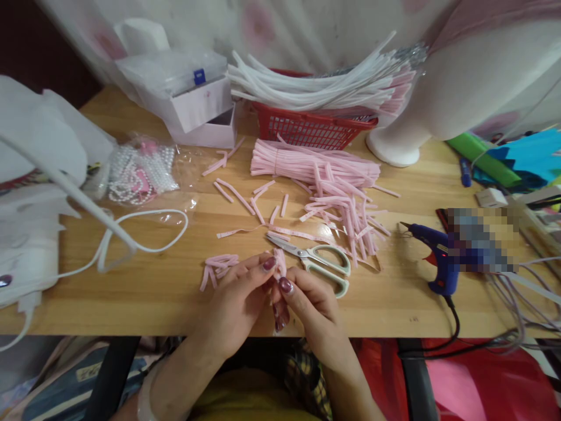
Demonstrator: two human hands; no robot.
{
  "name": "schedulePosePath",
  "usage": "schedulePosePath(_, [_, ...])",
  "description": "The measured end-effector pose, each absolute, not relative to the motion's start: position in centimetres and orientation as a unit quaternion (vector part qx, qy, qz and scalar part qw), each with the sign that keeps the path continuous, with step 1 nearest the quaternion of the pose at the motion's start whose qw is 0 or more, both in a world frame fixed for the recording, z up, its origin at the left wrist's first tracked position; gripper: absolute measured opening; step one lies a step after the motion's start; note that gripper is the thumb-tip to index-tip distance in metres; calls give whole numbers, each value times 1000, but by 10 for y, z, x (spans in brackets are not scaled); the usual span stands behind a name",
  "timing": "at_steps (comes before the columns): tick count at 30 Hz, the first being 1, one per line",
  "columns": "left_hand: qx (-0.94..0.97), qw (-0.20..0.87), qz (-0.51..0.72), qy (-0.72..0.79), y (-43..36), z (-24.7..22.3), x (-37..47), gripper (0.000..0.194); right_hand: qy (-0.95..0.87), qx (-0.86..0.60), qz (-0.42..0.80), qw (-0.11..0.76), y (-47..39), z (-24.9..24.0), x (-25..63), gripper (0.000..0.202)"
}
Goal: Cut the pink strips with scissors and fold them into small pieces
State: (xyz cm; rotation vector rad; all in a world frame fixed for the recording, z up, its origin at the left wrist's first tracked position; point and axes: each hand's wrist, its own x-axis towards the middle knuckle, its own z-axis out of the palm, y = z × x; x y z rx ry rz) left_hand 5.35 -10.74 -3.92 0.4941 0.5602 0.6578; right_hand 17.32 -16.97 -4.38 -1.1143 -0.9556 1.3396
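Near the table's front edge, my left hand [245,292] and my right hand [313,298] meet. Fingers and thumbs of both pinch a small piece of bent pink pipe cleaner [279,262]; its lower part is hidden by my fingers. Just beyond, scissors [313,257] with pale handles lie with blades toward the left. Short cut pink pipe cleaner pieces [219,266] rest left of my left hand. More bent pink pieces [346,216] are heaped behind the scissors, beside a pink tape measure [239,232].
A bundle of pink pipe cleaners [307,161] lies before a red basket [315,130] of white ones. At right sits a blue glue gun [442,257] with a cord. Bagged pearl beads [140,172], white boxes [201,111] and a white cable [149,248] occupy the left.
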Motion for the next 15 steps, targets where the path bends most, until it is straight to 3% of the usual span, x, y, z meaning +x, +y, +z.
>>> schedulePosePath(15, [320,797,379,345,-114,-40,57,33,-408,-440,560,571,-165,-43,170,26])
